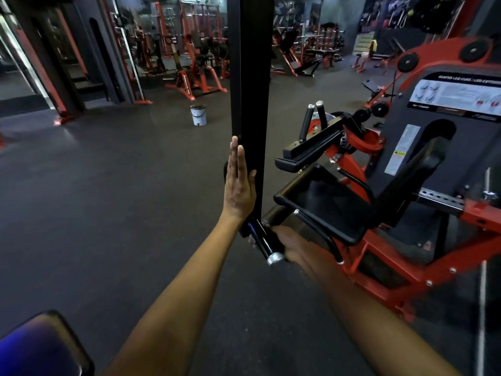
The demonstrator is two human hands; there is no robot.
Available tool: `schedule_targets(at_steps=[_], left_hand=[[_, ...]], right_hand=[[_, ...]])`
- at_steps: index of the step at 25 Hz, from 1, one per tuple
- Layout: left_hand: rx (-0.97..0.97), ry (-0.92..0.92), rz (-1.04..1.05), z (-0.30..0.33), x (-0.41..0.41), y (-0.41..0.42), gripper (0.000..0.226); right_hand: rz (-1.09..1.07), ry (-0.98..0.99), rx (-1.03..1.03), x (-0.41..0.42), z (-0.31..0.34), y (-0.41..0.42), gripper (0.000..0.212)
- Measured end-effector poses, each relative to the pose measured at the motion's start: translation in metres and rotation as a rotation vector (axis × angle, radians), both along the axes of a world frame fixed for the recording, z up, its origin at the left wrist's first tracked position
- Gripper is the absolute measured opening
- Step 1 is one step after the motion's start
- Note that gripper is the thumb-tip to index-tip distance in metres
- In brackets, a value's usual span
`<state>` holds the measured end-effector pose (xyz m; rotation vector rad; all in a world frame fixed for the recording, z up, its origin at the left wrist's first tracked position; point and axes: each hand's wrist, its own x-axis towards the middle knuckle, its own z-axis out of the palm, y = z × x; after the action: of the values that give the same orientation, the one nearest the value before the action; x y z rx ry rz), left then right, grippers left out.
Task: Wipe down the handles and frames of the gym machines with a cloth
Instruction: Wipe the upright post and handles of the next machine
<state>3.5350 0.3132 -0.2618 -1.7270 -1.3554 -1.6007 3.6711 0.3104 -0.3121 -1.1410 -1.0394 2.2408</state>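
A white bucket [198, 114] is seen standing on the dark rubber floor [108, 185] well beyond the black upright post [250, 104]; its contents cannot be made out from this angle. The left hand [240, 183] is pressed flat against the left face of the post, fingers straight and together, thumb laid along the post's edge, nothing gripped. The right hand [291, 246] is blurred and partly hidden behind a black handle [267, 245] with a silver end cap at the foot of the post; it lies against the handle, but whether its fingers are wrapped round it cannot be told. No cloth can be made out in either hand. To the right, a red-framed leg machine [406, 240] with a black seat [325, 210] is shown, its instruction placard [458, 96] cut off by the right edge and its print too small to read in full. A dark padded object [40, 346] with a bluish sheen is cropped at the lower left corner. Rows of red and black machines [189, 63] fill the dim background, their details lost in shadow.
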Motion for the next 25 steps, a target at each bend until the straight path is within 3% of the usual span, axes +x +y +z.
schedule_targets(at_steps=[2,4,7,9,12,16,18,21,25], left_hand=[[-0.011,0.005,-0.006,-0.001,0.000,-0.001,0.074],[-0.024,0.011,-0.009,-0.001,0.000,-0.002,0.072],[-0.033,0.007,0.003,0.000,0.002,-0.003,0.075],[-0.059,-0.054,0.022,0.000,0.007,-0.006,0.075],[-0.092,-0.146,0.103,0.004,0.028,-0.014,0.071],[-0.122,0.085,0.187,0.004,0.069,-0.021,0.063],[-0.261,0.142,0.166,0.010,0.086,-0.017,0.052],[-0.604,0.028,0.273,0.024,0.111,0.001,0.039],[-0.711,0.088,0.447,0.020,0.143,0.017,0.034]], right_hand=[[0.109,0.086,-0.083,0.010,-0.007,-0.013,0.034],[0.229,0.030,-0.035,0.028,-0.011,-0.011,0.030],[0.318,-0.279,0.391,0.050,-0.008,0.008,0.019],[0.240,-0.373,0.648,0.053,0.002,0.021,0.022],[0.026,-0.505,0.722,0.052,0.024,0.041,0.010],[-0.108,-0.808,0.970,0.064,0.051,0.070,0.020],[-0.098,-0.884,1.038,0.075,0.065,0.079,0.020],[0.009,-1.024,1.205,0.096,0.086,0.088,0.017],[0.030,-1.000,1.335,0.127,0.102,0.095,0.015]])
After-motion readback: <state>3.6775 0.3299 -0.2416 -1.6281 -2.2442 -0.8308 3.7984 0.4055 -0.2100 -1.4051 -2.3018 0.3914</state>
